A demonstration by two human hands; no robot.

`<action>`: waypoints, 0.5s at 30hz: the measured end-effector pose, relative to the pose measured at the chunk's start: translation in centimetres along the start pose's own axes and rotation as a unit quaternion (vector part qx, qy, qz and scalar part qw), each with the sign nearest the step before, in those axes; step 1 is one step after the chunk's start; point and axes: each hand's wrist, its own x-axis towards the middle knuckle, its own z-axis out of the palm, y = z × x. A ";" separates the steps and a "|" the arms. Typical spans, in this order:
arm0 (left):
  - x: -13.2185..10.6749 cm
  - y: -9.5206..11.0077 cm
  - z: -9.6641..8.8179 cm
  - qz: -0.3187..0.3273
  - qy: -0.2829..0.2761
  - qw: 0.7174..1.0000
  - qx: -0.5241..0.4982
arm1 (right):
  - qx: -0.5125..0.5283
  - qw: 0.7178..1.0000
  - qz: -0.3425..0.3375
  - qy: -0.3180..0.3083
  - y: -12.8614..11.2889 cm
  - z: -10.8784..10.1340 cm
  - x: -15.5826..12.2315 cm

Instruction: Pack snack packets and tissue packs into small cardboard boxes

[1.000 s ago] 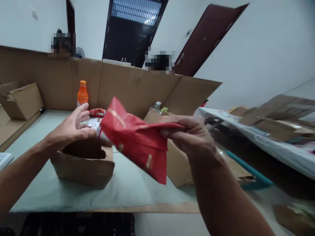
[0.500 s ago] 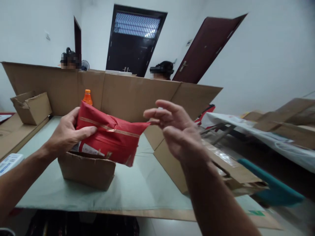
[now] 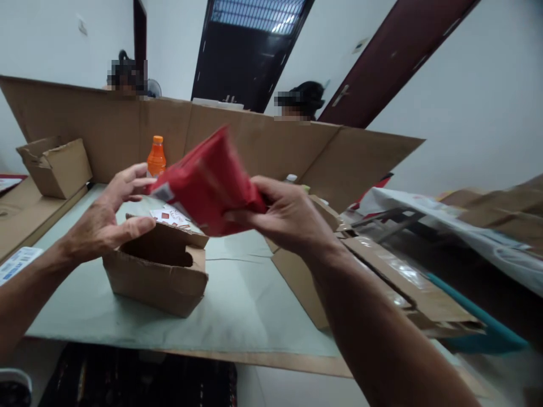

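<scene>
A red packet (image 3: 212,183), blurred by motion and tilted, hangs in the air above the table. My right hand (image 3: 282,212) grips its right end between thumb and fingers. My left hand (image 3: 116,217) is open, thumb and fingers apart, by the packet's left corner; whether they touch I cannot tell. Below sits an open cardboard box (image 3: 156,282), its dark inside showing. Behind that box lies a white printed item (image 3: 169,216), partly covered by the packet. An orange bottle (image 3: 156,158) stands upright behind my left hand.
A tall cardboard screen (image 3: 254,141) crosses the back of the table (image 3: 246,316); two people's heads show beyond it. On the left, a small carton (image 3: 63,167) rests on a flat box. Cardboard boxes (image 3: 394,277) crowd the right side near a teal object (image 3: 487,342).
The red packet has passed from my left hand to my right and has turned, its left end dropping. My left hand has opened. The view has shifted, uncovering the box's inside.
</scene>
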 end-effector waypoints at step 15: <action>-6.8 -2.2 1.0 0.183 -0.105 0.893 0.398 | -0.132 0.969 0.067 -0.197 -1.6 7.7 -1.1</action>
